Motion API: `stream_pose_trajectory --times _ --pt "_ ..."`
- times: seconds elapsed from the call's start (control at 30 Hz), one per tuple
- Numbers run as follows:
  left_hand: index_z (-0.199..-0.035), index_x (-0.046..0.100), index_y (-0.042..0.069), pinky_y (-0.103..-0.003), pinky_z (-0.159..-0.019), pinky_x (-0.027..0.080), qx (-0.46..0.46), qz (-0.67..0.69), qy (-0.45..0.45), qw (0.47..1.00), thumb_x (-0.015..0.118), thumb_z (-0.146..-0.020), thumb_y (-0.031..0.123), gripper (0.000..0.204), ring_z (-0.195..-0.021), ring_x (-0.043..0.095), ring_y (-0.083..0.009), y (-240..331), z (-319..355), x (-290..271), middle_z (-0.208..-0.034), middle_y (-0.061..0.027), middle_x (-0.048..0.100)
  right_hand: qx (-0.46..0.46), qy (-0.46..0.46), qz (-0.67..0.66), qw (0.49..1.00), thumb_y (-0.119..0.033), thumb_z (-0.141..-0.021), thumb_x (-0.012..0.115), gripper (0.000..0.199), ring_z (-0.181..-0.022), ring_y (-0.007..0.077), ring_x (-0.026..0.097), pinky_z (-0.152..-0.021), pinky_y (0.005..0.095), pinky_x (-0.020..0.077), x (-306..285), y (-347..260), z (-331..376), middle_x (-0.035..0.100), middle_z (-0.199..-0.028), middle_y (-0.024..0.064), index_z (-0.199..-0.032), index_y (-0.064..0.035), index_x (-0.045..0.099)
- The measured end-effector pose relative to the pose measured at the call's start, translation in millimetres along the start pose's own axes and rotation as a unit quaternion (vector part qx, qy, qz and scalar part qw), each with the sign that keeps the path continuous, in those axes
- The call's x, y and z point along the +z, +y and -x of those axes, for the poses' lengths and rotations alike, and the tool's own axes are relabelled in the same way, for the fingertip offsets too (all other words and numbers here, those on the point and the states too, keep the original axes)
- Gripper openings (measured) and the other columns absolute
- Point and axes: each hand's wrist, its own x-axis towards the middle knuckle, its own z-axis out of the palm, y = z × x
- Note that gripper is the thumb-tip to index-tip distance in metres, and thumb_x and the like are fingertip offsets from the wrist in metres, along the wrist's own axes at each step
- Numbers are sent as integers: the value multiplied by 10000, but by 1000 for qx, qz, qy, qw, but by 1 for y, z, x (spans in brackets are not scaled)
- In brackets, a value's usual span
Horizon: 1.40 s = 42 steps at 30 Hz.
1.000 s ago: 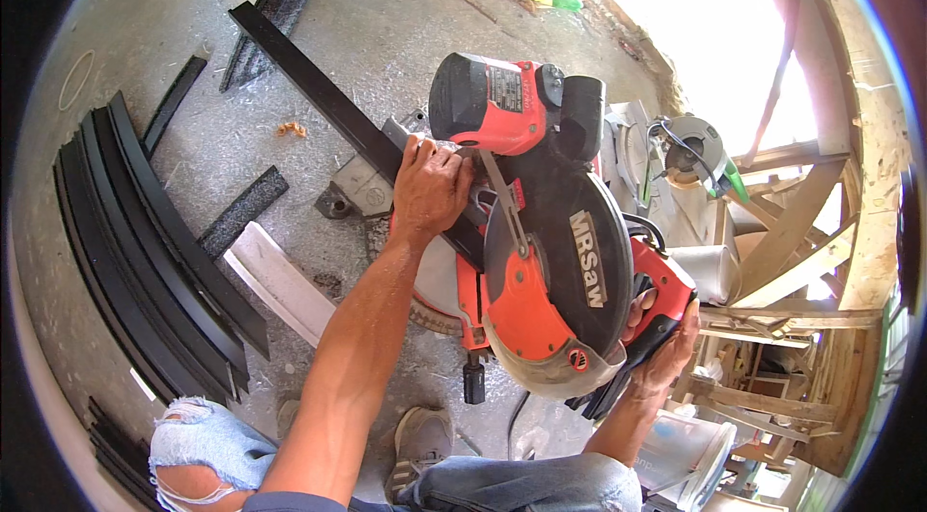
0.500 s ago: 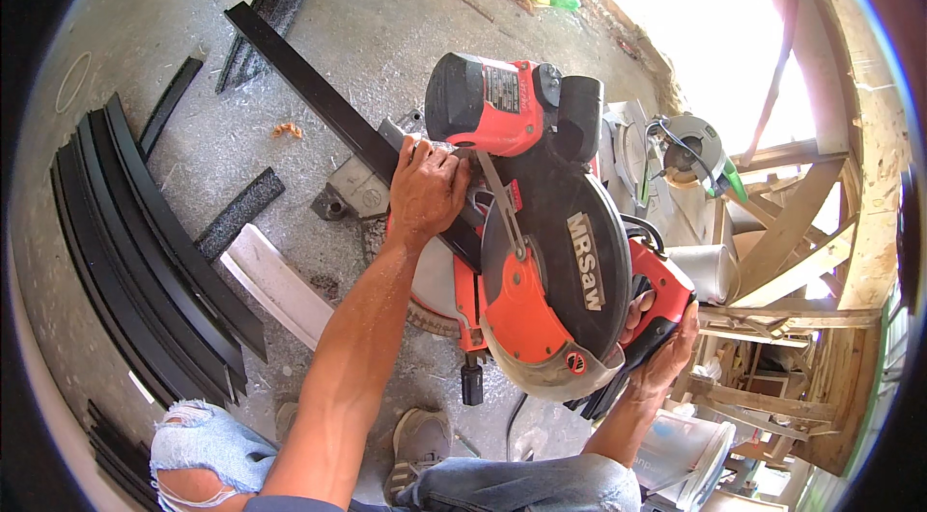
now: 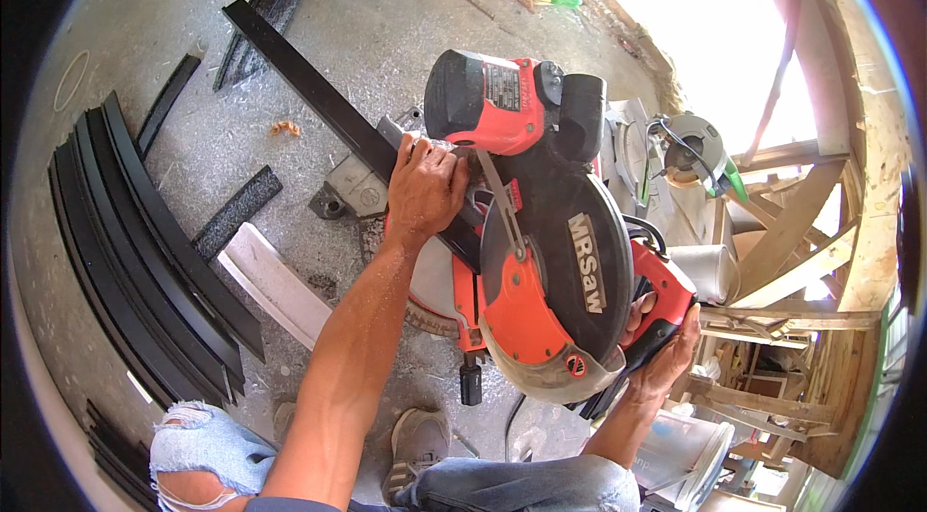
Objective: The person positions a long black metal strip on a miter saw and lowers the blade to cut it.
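A red and black miter saw (image 3: 570, 251) stands on the floor before me, its blade mostly hidden by the dark guard. A long black profile strip (image 3: 309, 83) runs slantwise from the far left onto the saw's base (image 3: 362, 189) and passes in under the saw head. My left hand (image 3: 425, 189) is closed over that strip, the fingers curled across its far edge beside the head. On the saw's right side, my right hand (image 3: 666, 358) wraps round the red and black handle (image 3: 666, 295); some of its fingers are hidden behind the grip.
Several long black strips (image 3: 145, 251) lie on the floor at left, near a pale strip (image 3: 275, 285) and a short black offcut (image 3: 237, 213). A green circular saw (image 3: 690, 150) sits beyond, at right. Wooden framing (image 3: 797, 232) and a white bucket (image 3: 681, 454) stand on the right.
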Motion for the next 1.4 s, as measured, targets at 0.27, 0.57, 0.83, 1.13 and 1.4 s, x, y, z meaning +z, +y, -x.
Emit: stream_pose_trajectory --times 0.27,0.57,0.83,1.13,1.4 --pt "-823 689 12 -467 -1082 364 16 -2 9 1000 601 -895 186 207 -970 604 -295 -1 0 -3 -905 -128 692 14 7 -16 1000 -618 -989 401 633 -554 202 560 -525 315 470 -1 1 1 597 -724 122 -929 -12 575" --pt "-828 686 3 -468 -1083 358 11 -2 10 1000 598 -889 187 213 -980 605 -298 2 -1 0 -907 -135 695 -12 -5 3 1000 -619 -988 400 643 -551 200 562 -519 319 472 -4 1 1 603 -733 122 -944 -3 579" --pt "-818 680 9 -462 -1060 361 13 3 10 1000 602 -887 189 207 -966 597 -302 -2 -1 -2 -912 -133 699 -1 11 -10 1000 -589 -980 425 615 -547 199 568 -511 311 471 3 0 1 614 -711 121 -937 2 591" --pt "-825 685 13 -465 -1065 355 14 -1 9 1000 608 -891 186 201 -963 595 -292 0 0 2 -906 -123 690 13 25 -22 999 -597 -964 449 609 -561 202 579 -513 310 472 -4 3 2 618 -691 117 -949 -8 605" --pt "-827 677 15 -474 -1070 347 11 -9 14 1000 598 -899 191 206 -961 596 -290 1 -1 2 -904 -114 685 0 6 -2 1000 -596 -954 462 604 -565 206 577 -518 313 474 -1 2 0 618 -685 124 -944 -11 612"
